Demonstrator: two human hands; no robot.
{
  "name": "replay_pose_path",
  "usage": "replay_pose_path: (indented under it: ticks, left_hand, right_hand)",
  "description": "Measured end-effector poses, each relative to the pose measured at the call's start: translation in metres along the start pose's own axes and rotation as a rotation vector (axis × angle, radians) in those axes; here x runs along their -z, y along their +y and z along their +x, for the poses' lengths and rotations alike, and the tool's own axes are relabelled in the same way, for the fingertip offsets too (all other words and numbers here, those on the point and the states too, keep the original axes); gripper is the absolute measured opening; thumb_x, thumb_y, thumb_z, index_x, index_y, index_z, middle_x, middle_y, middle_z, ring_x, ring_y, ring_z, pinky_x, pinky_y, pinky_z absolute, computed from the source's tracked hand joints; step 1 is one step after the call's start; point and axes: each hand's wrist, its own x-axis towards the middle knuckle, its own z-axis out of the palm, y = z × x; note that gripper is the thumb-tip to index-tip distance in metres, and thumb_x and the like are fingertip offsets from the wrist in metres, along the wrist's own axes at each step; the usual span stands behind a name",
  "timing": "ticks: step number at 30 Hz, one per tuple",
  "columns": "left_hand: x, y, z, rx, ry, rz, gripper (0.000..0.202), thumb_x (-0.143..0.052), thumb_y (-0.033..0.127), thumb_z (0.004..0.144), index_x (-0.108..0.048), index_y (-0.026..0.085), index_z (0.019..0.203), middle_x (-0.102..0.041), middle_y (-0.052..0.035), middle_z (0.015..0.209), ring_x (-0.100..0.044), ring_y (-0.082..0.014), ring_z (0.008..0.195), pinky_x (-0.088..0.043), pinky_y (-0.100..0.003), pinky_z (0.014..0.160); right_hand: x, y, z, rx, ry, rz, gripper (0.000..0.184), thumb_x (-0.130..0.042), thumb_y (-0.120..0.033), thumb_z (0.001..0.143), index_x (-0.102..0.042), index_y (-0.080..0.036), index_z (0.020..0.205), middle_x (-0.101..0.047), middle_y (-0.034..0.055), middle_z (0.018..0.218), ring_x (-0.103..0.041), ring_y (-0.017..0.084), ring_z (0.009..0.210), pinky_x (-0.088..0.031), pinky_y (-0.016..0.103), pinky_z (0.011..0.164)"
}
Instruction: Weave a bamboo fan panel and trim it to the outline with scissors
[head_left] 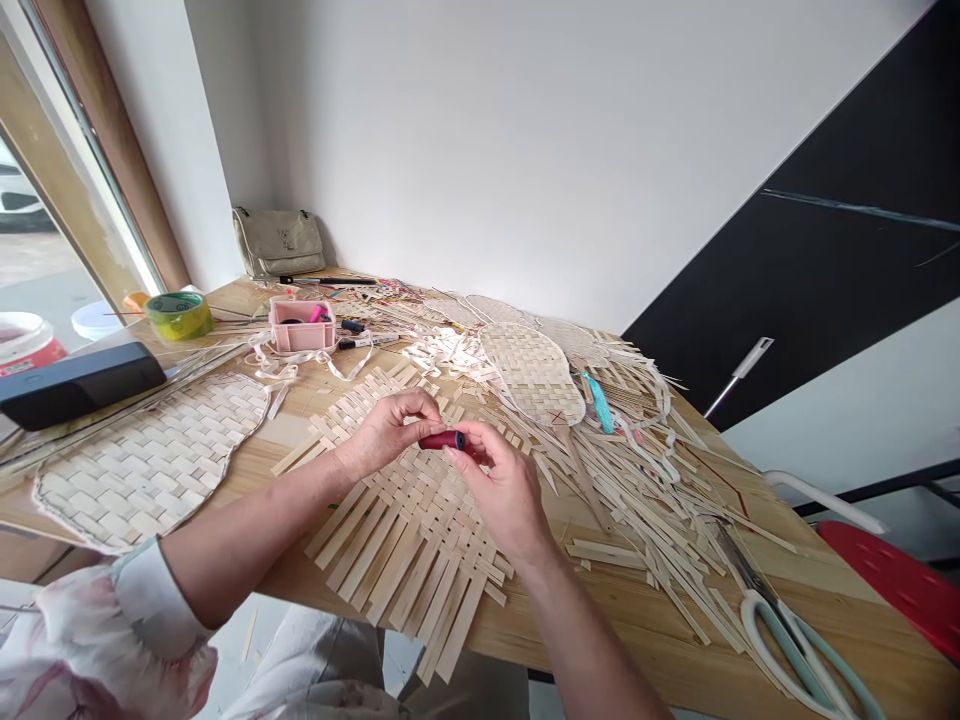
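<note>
A small spool of dark red thread [441, 440] lies sideways between my two hands. The fingers of my left hand [390, 430] pinch its left end. My right hand [504, 485] grips the right end, where the dark core shows. Right below the hands lies a woven mat of pale flat strips [431, 500], with loose strip ends fanning out toward the table's front edge. Part of the mat is hidden behind my hands and forearms.
Scissors [780, 630] and loose strips [630, 520] lie at the right. Woven panels [150, 460] [529, 370] sit left and behind. A pink basket [302, 335], green tape roll [178, 315], dark box-shaped object [82, 385] and handbag [277, 242] stand at back left.
</note>
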Motion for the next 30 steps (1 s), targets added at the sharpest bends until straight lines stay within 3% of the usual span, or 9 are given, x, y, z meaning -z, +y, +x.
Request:
replay_pose_path:
  ticks: [9,13,15,20,23,27,30]
  left_hand:
    - [0.005,-0.008,0.001,0.235,0.054,-0.115,0.033,-0.071,0.042,0.065,-0.055,0.013,0.064,-0.050,0.0015,0.064,-0.045,-0.0100,0.062,-0.036,-0.024,0.062]
    - [0.009,-0.006,0.001,0.256,0.053,-0.051,0.030,-0.065,0.042,0.072,-0.057,0.013,0.068,-0.053,0.0004,0.067,-0.048,-0.0109,0.065,-0.038,-0.024,0.065]
    - [0.009,0.000,0.001,0.167,0.030,0.029,0.028,-0.058,0.041,0.079,-0.059,0.013,0.072,-0.056,-0.0018,0.073,-0.052,-0.0126,0.071,-0.040,-0.026,0.069]
    - [0.003,0.008,-0.003,-0.199,-0.160,0.338,0.022,-0.057,0.033,0.083,-0.065,0.013,0.085,-0.062,-0.0071,0.082,-0.056,-0.0154,0.080,-0.044,-0.028,0.075]
    - [0.000,0.002,-0.005,-0.357,-0.138,0.545,0.022,-0.052,0.031,0.086,-0.067,0.015,0.089,-0.063,-0.0081,0.084,-0.057,-0.0154,0.082,-0.046,-0.027,0.075]
    - [-0.001,-0.005,-0.007,-0.487,-0.095,0.750,0.028,-0.044,0.027,0.091,-0.068,0.015,0.083,-0.062,-0.0073,0.077,-0.057,-0.0139,0.072,-0.045,-0.024,0.066]
    - [0.001,-0.005,-0.006,-0.497,-0.073,0.788,0.027,-0.044,0.024,0.090,-0.067,0.015,0.078,-0.062,-0.0072,0.074,-0.057,-0.0144,0.071,-0.045,-0.025,0.065]
  right_hand:
    - [-0.002,0.009,0.000,-0.146,-0.054,0.423,0.020,-0.068,-0.031,0.067,-0.065,-0.023,0.085,-0.062,0.0009,0.089,-0.056,0.015,0.073,-0.046,0.027,0.066]
    - [0.000,0.009,-0.002,-0.225,-0.002,0.395,0.024,-0.067,-0.036,0.069,-0.063,-0.022,0.088,-0.063,0.0006,0.077,-0.056,0.016,0.070,-0.046,0.028,0.064]
    - [0.002,0.008,-0.004,-0.189,0.054,0.254,0.022,-0.064,-0.034,0.072,-0.062,-0.021,0.090,-0.063,0.0012,0.076,-0.057,0.016,0.068,-0.046,0.029,0.064]
    - [0.005,0.004,-0.004,0.072,0.146,-0.095,0.014,-0.058,-0.025,0.077,-0.061,-0.021,0.090,-0.064,0.0028,0.083,-0.058,0.015,0.068,-0.048,0.030,0.066]
    - [0.004,0.004,-0.002,0.159,0.150,-0.180,0.010,-0.056,-0.024,0.079,-0.060,-0.021,0.088,-0.063,0.0031,0.082,-0.058,0.015,0.067,-0.049,0.028,0.064]
    - [0.000,0.004,-0.002,0.162,0.145,-0.189,0.009,-0.057,-0.025,0.079,-0.061,-0.020,0.086,-0.063,0.0036,0.080,-0.058,0.015,0.066,-0.049,0.028,0.062]
    - [-0.001,0.006,-0.004,0.090,0.125,-0.111,0.011,-0.059,-0.026,0.077,-0.062,-0.021,0.087,-0.064,0.0032,0.081,-0.058,0.016,0.067,-0.049,0.030,0.065]
